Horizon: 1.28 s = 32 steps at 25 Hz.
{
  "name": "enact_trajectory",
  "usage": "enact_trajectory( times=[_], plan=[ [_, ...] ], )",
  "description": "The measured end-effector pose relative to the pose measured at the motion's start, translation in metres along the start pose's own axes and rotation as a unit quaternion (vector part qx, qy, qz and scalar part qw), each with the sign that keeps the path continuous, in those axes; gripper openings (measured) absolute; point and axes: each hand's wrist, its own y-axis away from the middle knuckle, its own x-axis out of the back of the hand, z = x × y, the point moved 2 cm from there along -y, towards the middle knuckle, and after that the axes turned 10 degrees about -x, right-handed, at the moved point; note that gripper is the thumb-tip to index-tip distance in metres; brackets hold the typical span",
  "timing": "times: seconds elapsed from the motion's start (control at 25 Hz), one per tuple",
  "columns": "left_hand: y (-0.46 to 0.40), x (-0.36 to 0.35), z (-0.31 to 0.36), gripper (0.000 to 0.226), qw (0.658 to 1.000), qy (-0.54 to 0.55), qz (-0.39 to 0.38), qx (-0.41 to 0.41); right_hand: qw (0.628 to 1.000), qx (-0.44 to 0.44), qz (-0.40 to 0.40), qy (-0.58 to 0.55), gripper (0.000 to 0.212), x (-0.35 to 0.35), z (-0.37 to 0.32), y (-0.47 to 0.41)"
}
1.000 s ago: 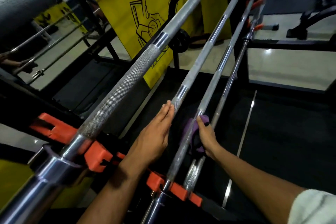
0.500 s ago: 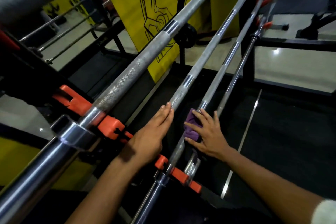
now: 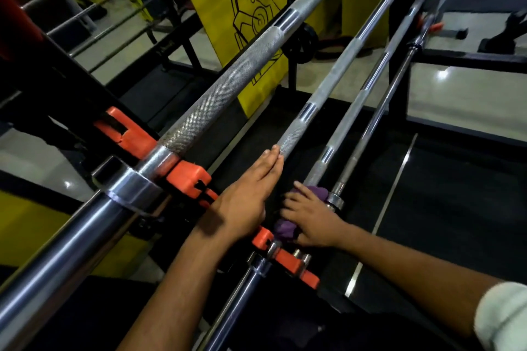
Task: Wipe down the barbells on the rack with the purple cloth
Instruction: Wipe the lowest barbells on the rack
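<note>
Pressing the cloth onto the third bar with my right hand, I am at the near end of the shaft, just short of the orange cradle. The fingers are spread and only loosely bent over the cloth, holding it down and not gripping it; purple shows at my fingertips and again under my palm. My left hand lies flat with straight fingers together on the second bar, holding nothing, just steadying.

The risks I see from here:

- The cloth is held by pressure alone. If I ease off mid-stroke it may slide off the round shaft and drop between the bars to the dark mat below.
- The thin bar lies just beside my right hand, its collar touching or nearly touching the cloth. A loose fold could snag there.
- The cradle is close to my wrist; pulling further toward myself could jam the cloth, or my fingers, against it.
- The bars only rest in open cradles, so leaning hard on the left hand may roll that bar.
- A flat press probably cleans the top only; the underside may be missed.
</note>
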Motion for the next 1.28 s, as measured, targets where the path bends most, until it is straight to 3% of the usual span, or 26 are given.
enact_trajectory(
  times=[0.16, 0.32, 0.44, 0.52, 0.56, 0.6, 0.68, 0.72, 0.76, 0.8, 1.08, 1.2, 1.28],
  plan=[
    [0.0, 0.0, -0.001, 0.085, 1.0, -0.003, -0.004, 0.014, 0.991, -0.116, 0.046, -0.047, 0.047, 0.006, 0.001, 0.003],
    [-0.002, 0.001, 0.001, 0.089, 1.0, -0.003, -0.01, 0.015, 0.989, -0.064, -0.022, -0.129, 0.047, -0.001, -0.04, 0.02],
    [0.0, 0.002, 0.002, 0.089, 1.0, 0.001, -0.013, 0.017, 0.952, -0.091, -0.054, -0.287, 0.045, 0.016, -0.036, 0.04],
    [0.0, 0.002, 0.003, 0.088, 1.0, 0.001, -0.01, 0.017, 0.881, -0.204, 0.004, -0.427, 0.04, 0.026, -0.025, 0.058],
    [0.0, 0.001, 0.002, 0.087, 1.0, 0.0, -0.005, 0.019, 0.811, -0.289, 0.05, -0.506, 0.041, 0.034, -0.019, 0.065],
    [0.0, 0.001, 0.002, 0.087, 1.0, -0.001, 0.0, 0.018, 0.713, -0.372, 0.105, -0.585, 0.044, 0.041, -0.011, 0.069],
    [0.0, -0.002, 0.0, 0.09, 1.0, -0.005, -0.003, 0.015, 0.481, -0.497, 0.174, -0.701, 0.048, 0.039, 0.015, 0.069],
    [0.0, -0.003, -0.002, 0.092, 1.0, -0.008, -0.005, 0.013, 0.393, -0.54, 0.185, -0.721, 0.049, 0.036, 0.029, 0.065],
    [0.0, -0.005, -0.004, 0.095, 1.0, -0.011, -0.009, 0.013, 0.338, -0.569, 0.188, -0.725, 0.052, 0.031, 0.044, 0.056],
    [0.0, -0.006, -0.006, 0.097, 1.0, -0.014, -0.009, 0.014, 0.309, -0.58, 0.191, -0.729, 0.057, 0.026, 0.057, 0.042],
    [0.0, -0.008, -0.006, 0.089, 1.0, -0.004, 0.004, 0.023, 0.245, -0.603, 0.219, -0.727, 0.08, 0.004, 0.048, -0.044],
    [-0.002, -0.006, -0.004, 0.087, 1.0, 0.003, 0.002, 0.009, 0.213, -0.609, 0.173, -0.744, 0.077, -0.015, -0.006, -0.025],
    [-0.003, -0.004, -0.003, 0.089, 1.0, 0.01, 0.003, 0.013, 0.213, -0.603, 0.101, -0.762, 0.077, -0.025, -0.041, -0.006]
  ],
)
